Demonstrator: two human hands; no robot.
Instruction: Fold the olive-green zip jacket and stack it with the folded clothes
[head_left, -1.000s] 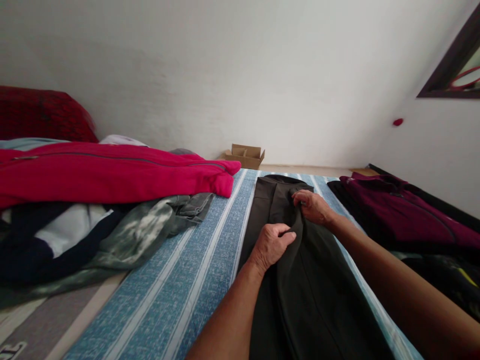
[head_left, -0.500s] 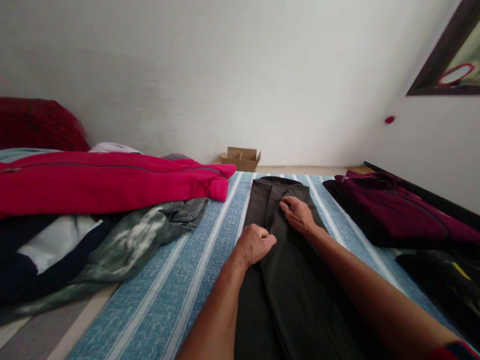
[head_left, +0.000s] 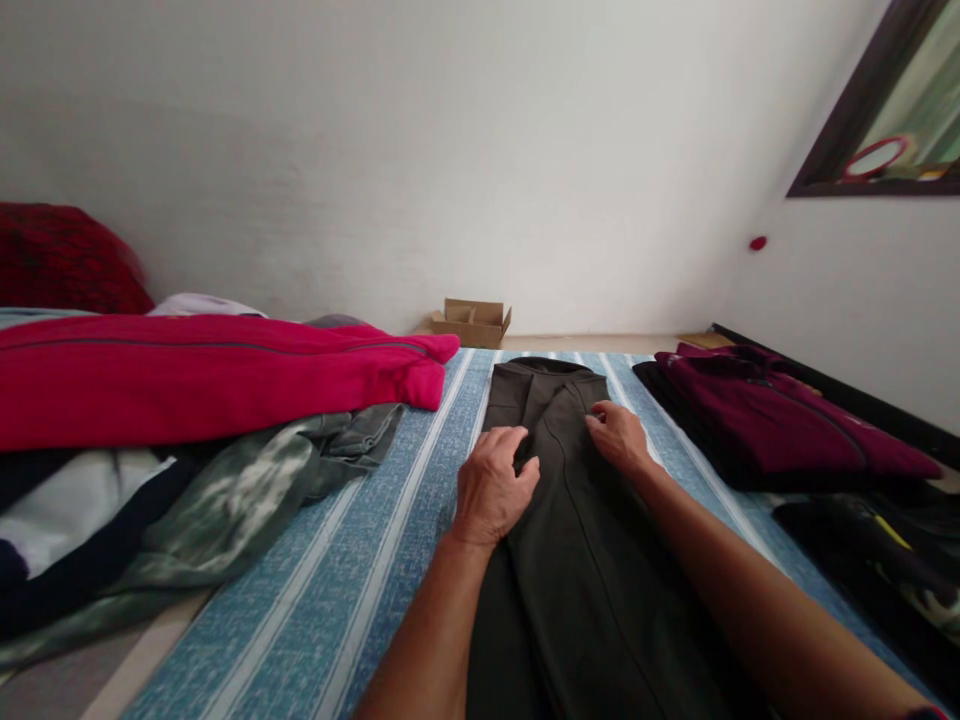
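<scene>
A dark grey long-sleeved top (head_left: pixel 555 480) lies flat and lengthwise, its collar at the far end and a sleeve laid along its front. My left hand (head_left: pixel 495 485) is at its left edge, fingers bent and the thumb spread away from them, with nothing visible between. On the garment's right side rests my right hand (head_left: pixel 619 435), its fingers slightly curved and apart over the cloth near the shoulder. The fingertips of both hands are close to or touching the fabric.
A blue striped sheet (head_left: pixel 375 540) covers the bed. To the left lie a bright pink zip jacket (head_left: pixel 225 375) and grey-green patterned clothing (head_left: pixel 255 490). Folded maroon clothing (head_left: pixel 780 410) is stacked on the right, above dark garments (head_left: pixel 862 550). A cardboard box (head_left: pixel 472 322) stands by the wall.
My right hand has moved from the middle of the top to its right side. My left hand has loosened from a closed shape. The sleeve now lies flatter, and the view has turned slightly right.
</scene>
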